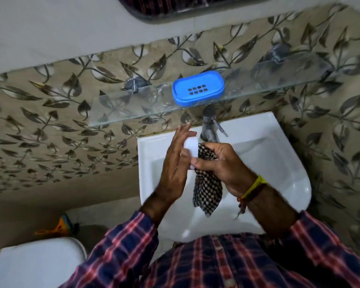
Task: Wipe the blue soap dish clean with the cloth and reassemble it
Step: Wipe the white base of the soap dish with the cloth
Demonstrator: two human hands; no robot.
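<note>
over a white washbasin point(279, 163), a person's left hand point(175, 163) lies flat-fingered against a white bar of soap point(190, 147), while the right hand point(222, 165) grips a black-and-white checked cloth point(207, 190) — its thumb reaching across to the soap. the blue soap dish point(197, 88), slotted insert seated, sits on the glass shelf point(123, 109) above the chrome tap point(209, 129) — well apart from both hands. yellow and red threads point(252, 190) circle the right wrist.
</note>
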